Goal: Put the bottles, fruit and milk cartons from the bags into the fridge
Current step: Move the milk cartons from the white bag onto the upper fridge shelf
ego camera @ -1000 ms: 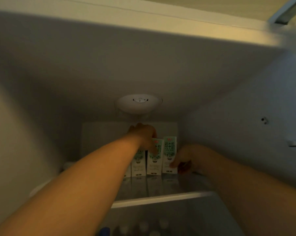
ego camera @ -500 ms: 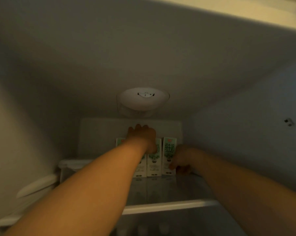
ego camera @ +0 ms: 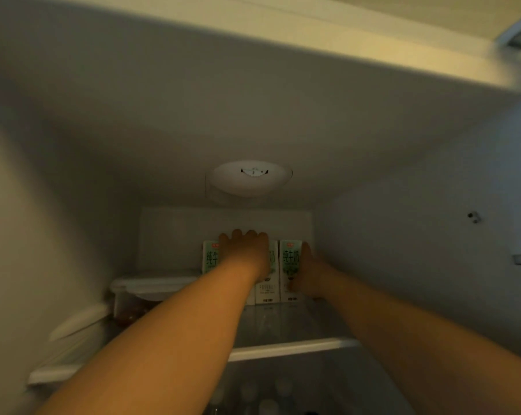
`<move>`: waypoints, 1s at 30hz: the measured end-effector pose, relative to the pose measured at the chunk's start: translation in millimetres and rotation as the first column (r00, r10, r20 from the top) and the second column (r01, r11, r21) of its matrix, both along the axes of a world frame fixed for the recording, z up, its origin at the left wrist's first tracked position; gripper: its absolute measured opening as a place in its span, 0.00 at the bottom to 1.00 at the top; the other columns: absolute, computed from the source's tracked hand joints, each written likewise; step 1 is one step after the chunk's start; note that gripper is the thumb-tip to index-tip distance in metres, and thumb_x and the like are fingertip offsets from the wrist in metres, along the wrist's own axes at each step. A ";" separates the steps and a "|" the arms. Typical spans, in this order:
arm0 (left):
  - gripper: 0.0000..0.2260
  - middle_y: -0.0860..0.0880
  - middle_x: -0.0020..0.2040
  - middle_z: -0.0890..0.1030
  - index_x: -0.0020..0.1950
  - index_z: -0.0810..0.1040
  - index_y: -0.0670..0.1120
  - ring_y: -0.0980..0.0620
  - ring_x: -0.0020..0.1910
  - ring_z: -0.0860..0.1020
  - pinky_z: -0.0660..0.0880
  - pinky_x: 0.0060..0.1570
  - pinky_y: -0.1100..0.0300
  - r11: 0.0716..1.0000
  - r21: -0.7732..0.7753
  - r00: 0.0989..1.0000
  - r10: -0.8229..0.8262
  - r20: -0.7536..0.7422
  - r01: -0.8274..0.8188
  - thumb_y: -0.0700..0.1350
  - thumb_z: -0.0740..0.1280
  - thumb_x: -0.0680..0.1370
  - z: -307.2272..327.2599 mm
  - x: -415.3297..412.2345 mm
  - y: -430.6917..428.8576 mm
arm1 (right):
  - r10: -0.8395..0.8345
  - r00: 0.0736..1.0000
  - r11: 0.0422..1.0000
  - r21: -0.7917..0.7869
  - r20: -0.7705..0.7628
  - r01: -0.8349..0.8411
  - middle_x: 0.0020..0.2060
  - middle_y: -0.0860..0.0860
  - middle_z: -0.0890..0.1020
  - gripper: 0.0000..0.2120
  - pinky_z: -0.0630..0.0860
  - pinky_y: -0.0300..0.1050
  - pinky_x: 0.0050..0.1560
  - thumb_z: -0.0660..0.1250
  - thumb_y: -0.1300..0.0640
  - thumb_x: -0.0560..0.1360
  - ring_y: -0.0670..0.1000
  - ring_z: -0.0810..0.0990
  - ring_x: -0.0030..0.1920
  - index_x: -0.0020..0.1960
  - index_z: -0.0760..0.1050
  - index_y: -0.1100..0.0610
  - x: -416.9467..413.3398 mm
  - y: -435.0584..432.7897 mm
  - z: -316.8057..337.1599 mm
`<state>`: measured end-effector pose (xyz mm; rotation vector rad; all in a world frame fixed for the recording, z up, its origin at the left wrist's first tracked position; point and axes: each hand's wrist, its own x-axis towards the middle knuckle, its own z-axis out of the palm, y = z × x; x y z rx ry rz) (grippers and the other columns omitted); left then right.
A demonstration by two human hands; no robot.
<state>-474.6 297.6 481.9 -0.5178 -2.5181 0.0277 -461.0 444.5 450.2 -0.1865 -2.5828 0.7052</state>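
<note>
Several white and green milk cartons stand upright in a row at the back of the fridge's top glass shelf (ego camera: pixel 292 348). The leftmost carton (ego camera: pixel 210 257) stands free. My left hand (ego camera: pixel 247 253) lies over the middle cartons (ego camera: pixel 265 290) with its fingers curled over their tops. My right hand (ego camera: pixel 308 277) presses against the right side of the rightmost carton (ego camera: pixel 289 259), fingers straight up along it and thumb low at its front. My hands and arms hide part of the row.
A round white dial housing (ego camera: pixel 251 178) sits on the fridge ceiling above the cartons. A lidded clear container (ego camera: pixel 145 287) stands at the shelf's left. Several bottle caps (ego camera: pixel 265 396) show dimly on the level below. The fridge's right wall is close to my right hand.
My right hand has shifted from pinching the rightmost carton's lower front to lying flat along its right side. My left hand stays on the middle cartons. The camera has moved closer.
</note>
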 end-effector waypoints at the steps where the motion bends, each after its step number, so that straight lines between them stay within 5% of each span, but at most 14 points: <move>1: 0.37 0.47 0.81 0.57 0.82 0.49 0.51 0.40 0.79 0.53 0.50 0.76 0.39 1.000 -0.002 1.000 0.000 0.013 0.001 0.52 0.66 0.79 -2.9 2.1 -1.6 | 0.008 1.000 1.000 -0.020 -0.007 -0.008 0.69 0.59 0.72 0.50 0.76 0.53 0.64 0.73 0.61 0.74 0.57 0.75 0.65 0.80 0.39 0.57 -0.2 -0.2 -1.7; 5: 0.39 0.48 0.83 0.46 0.82 0.43 0.53 0.41 0.81 0.44 0.42 0.76 0.36 1.000 0.021 0.999 -0.016 0.030 0.015 0.55 0.65 0.79 -14.2 15.3 -8.1 | -0.076 0.992 0.997 -0.030 -0.101 0.073 0.71 0.58 0.70 0.48 0.73 0.53 0.67 0.74 0.56 0.72 0.59 0.73 0.68 0.80 0.46 0.56 8.7 -1.8 -8.1; 10: 0.36 0.48 0.83 0.48 0.82 0.48 0.54 0.42 0.81 0.45 0.43 0.76 0.36 0.998 0.020 0.998 -0.050 -0.045 0.051 0.59 0.61 0.80 -34.6 54.4 -22.8 | -0.043 0.963 0.999 0.009 -0.267 0.047 0.61 0.55 0.78 0.25 0.77 0.54 0.61 0.66 0.51 0.74 0.57 0.79 0.60 0.69 0.67 0.51 44.4 -14.6 -24.3; 20: 0.28 0.50 0.81 0.55 0.80 0.58 0.56 0.43 0.80 0.50 0.49 0.75 0.36 0.978 0.208 1.000 -0.024 0.004 0.023 0.63 0.56 0.81 -82.4 161.3 -58.0 | -0.046 0.988 0.987 0.143 -0.146 0.067 0.67 0.58 0.75 0.24 0.70 0.59 0.66 0.55 0.43 0.79 0.62 0.74 0.65 0.72 0.67 0.52 162.0 -41.4 -69.9; 26: 0.33 0.51 0.81 0.55 0.81 0.55 0.57 0.43 0.79 0.54 0.53 0.75 0.35 0.974 0.177 0.981 0.116 0.157 -0.144 0.68 0.55 0.79 -121.8 223.1 -74.7 | -0.041 0.999 0.961 0.275 0.018 0.035 0.80 0.52 0.53 0.29 0.45 0.67 0.75 0.50 0.40 0.81 0.59 0.49 0.79 0.80 0.54 0.48 239.4 -48.1 -101.5; 30: 0.34 0.48 0.80 0.59 0.80 0.57 0.54 0.43 0.78 0.57 0.57 0.75 0.38 0.964 0.192 0.971 0.151 0.187 -0.186 0.68 0.55 0.78 -151.8 267.9 -84.1 | -0.004 0.997 0.967 0.254 0.078 -0.016 0.78 0.54 0.59 0.28 0.49 0.68 0.74 0.51 0.40 0.81 0.61 0.53 0.78 0.78 0.58 0.50 287.8 -52.2 -120.7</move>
